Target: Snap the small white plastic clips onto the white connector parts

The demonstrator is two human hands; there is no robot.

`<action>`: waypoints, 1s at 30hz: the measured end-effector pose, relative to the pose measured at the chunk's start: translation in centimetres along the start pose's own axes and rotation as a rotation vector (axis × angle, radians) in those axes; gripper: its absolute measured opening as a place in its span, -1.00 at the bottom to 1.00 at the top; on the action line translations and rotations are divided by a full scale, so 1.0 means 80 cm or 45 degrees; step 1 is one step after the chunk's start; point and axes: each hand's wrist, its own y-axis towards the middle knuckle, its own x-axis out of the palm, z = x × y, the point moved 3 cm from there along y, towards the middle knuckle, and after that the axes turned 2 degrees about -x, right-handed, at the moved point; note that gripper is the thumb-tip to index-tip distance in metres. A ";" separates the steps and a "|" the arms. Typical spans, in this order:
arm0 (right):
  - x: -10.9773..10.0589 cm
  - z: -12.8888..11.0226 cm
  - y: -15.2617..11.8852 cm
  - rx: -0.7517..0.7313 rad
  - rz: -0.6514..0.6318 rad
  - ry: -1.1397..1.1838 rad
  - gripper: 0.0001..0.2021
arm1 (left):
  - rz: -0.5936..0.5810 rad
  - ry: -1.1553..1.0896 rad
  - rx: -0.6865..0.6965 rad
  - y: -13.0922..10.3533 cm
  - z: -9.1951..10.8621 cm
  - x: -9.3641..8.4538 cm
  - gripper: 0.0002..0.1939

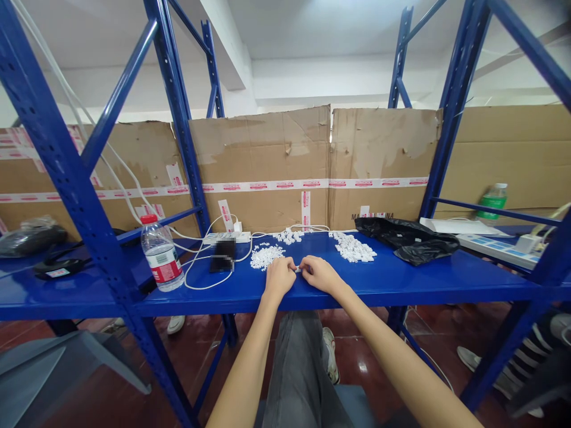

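My left hand [280,277] and my right hand [320,274] meet near the front edge of the blue shelf top [410,282]. Both have their fingertips pinched around a small white piece [298,269] that shows between them. Its exact kind is too small to make out. Just beyond my left hand lies a pile of tiny white parts [266,255]. To the far right of my right hand is a pile of larger white block-like pieces [355,248]. Another small heap of white pieces [288,236] lies behind, between the two piles.
A red-capped water bottle [162,255], a dark pixelated device [222,255] and a white power strip [243,237] with cables stand at left. A black plastic bag [408,235] lies at right. Blue uprights [178,107] flank the shelf; a cardboard wall [267,148] closes the back.
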 end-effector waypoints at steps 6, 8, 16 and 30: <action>-0.001 -0.002 0.000 0.019 -0.030 -0.018 -0.79 | -0.020 0.040 -0.027 0.000 0.002 -0.001 -0.82; -0.001 -0.003 0.000 0.027 -0.044 -0.021 -0.78 | -0.022 0.052 -0.035 -0.001 0.002 -0.001 -0.82; -0.001 -0.004 0.001 0.073 -0.104 -0.026 -0.76 | -0.041 0.084 -0.072 0.001 0.002 0.000 -0.84; -0.002 -0.001 0.000 0.097 -0.150 0.026 -0.75 | -0.074 0.103 -0.072 0.003 0.005 -0.003 -0.80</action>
